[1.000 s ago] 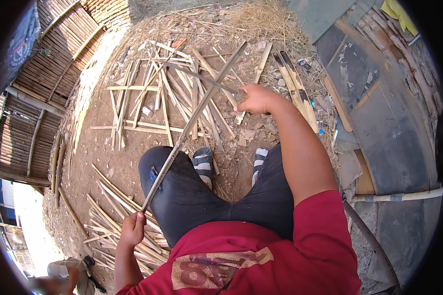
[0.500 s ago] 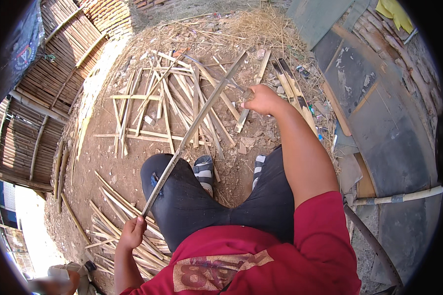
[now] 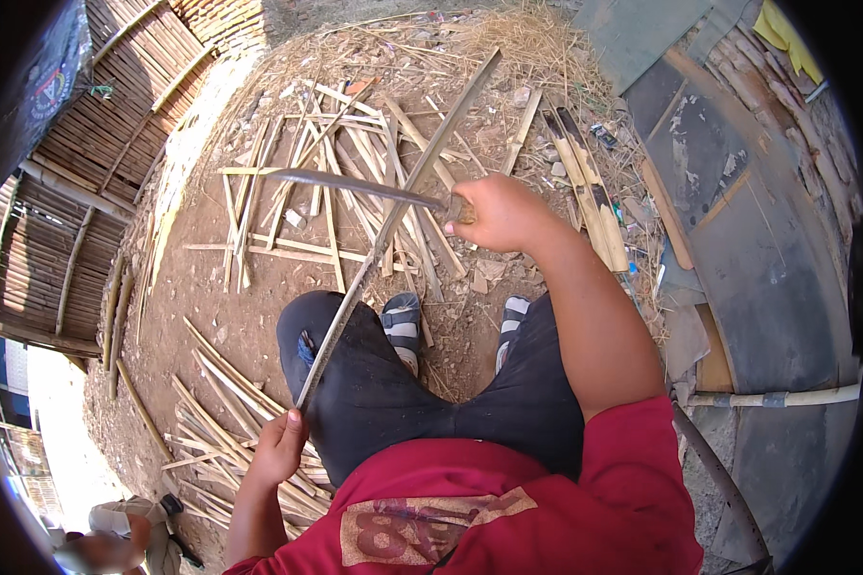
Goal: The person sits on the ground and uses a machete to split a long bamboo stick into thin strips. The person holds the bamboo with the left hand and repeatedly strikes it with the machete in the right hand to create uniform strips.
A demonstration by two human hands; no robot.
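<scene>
My left hand (image 3: pixel 276 448) is closed around the lower end of a long, narrow bamboo strip (image 3: pixel 458 120), which slants up and away to the right past my left knee. In my right hand (image 3: pixel 499 213) is the short handle of a machete (image 3: pixel 345 183). Its dark blade points left and crosses the strip in view, close in front of my fist. Whether the edge touches the strip, I cannot tell.
Split bamboo strips (image 3: pixel 334 225) lie in a loose pile ahead, and another pile (image 3: pixel 222 407) is beside my left leg. Wider bamboo pieces (image 3: pixel 585 192) lie ahead right. Dark panels (image 3: pixel 738 249) line the right side. A person (image 3: pixel 129 532) is at the lower left.
The machete blade has swung from pointing away to pointing left across the strip. My left hand and the strip's lower end have shifted slightly right; its far end has moved farther away.
</scene>
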